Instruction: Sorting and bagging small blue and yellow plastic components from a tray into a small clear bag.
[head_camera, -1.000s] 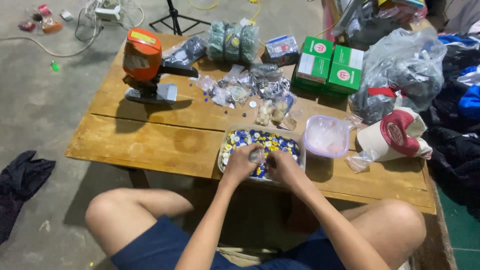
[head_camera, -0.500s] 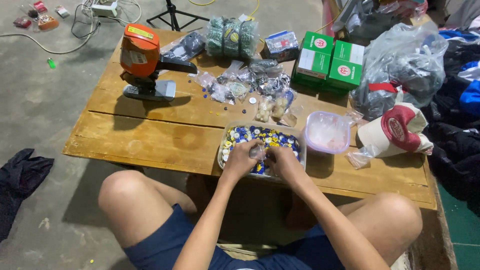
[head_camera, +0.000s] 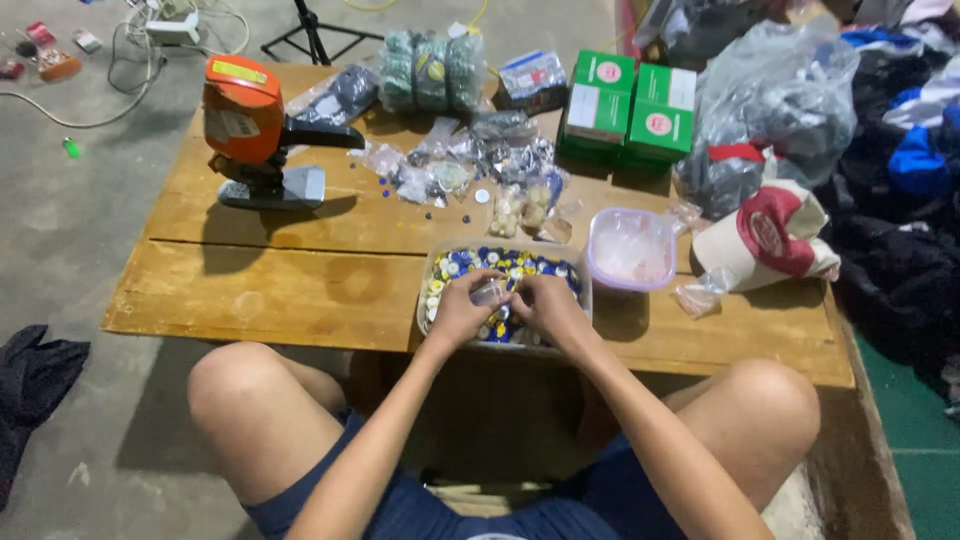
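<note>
Small clear plastic piece (head_camera: 490, 292), pinched between both sets of fingertips, sits right over the clear plastic tray of mixed blue, yellow and white caps (head_camera: 436, 268) at the near edge of the low wooden table (head_camera: 280, 290). The left hand (head_camera: 462, 310) is curled almost closed, thumb and first fingers nipping one end; the right hand (head_camera: 545, 308) is curled the same way on the other end (I can't tell exactly what the piece is, it's tiny and see-through).

My guess on handling: it's very light, rigid and smooth, so probably slippery. A fingertip pinch at the ends looks like the sensible hold, and squeezing hard could make it pop out. The caps in the tray look equally light and loose, easy to scatter.

Just beside the tray on the right stands a translucent pinkish plastic tub (head_camera: 630, 248). Further back are crinkly clear bags of small parts (head_camera: 500, 160), two green cardboard boxes (head_camera: 628, 100), and on the left an orange and black electric cutting machine (head_camera: 255, 130).
</note>
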